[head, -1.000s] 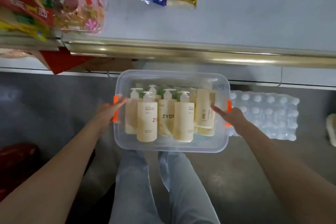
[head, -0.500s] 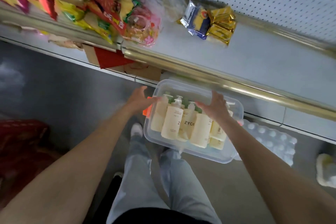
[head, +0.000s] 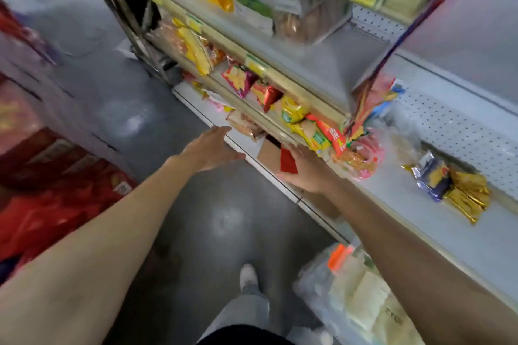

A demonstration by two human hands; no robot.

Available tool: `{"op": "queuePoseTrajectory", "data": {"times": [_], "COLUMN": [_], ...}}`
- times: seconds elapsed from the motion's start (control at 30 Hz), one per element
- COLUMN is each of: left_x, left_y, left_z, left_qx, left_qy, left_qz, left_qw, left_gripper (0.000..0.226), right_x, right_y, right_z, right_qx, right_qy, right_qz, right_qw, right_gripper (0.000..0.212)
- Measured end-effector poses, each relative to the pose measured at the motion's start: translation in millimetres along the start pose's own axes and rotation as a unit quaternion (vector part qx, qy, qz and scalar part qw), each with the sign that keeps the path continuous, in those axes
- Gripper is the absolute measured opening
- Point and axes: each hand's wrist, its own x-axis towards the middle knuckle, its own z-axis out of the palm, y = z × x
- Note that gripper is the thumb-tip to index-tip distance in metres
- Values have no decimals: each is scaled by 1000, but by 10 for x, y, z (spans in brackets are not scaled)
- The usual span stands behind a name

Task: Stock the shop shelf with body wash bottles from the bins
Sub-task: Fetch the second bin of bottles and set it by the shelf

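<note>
Both hands have left the clear bin [head: 314,283] of body wash bottles [head: 364,294]. The left hand [head: 208,148] and right hand [head: 305,169] now stretch forward, fingers spread, the bin dropped back at lower right.

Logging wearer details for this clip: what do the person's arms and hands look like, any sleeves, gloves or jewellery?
No sleeves show on the left arm or right arm. Left hand and right hand are ungloved, with no watch or ring visible.

No legible text, only blurred marks on snack packets [head: 330,134] and bottles [head: 364,294]
</note>
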Motion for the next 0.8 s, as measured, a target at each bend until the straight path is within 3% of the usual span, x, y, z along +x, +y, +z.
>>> {"op": "queuePoseTrajectory", "data": {"times": [0.27, 0.5, 0.63, 0.8], "left_x": [-254, -230, -39, 419], "left_y": [-1300, -2123, -2587, -3167], "left_z": [-1461, -2418, -2903, -3729], "left_qx": [28, 71, 97, 85], "left_qy": [129, 189, 196, 221], "left_qz": [-89, -142, -163, -209], "left_qw": [987, 969, 962, 949], "left_gripper": [80, 84, 84, 83], "right_x": [1266, 2079, 2567, 3482], "right_y": [-1914, -3346, -4042, -4886], "right_z": [-757, -1293, -1499, -1912], "right_qx": [-80, -154, -220, -262], "right_qy": [8, -5, 9, 18], "right_qz": [-204, -292, -345, -384], "right_qw": [976, 944, 912, 885], "right_gripper": [89, 108, 93, 94]}}
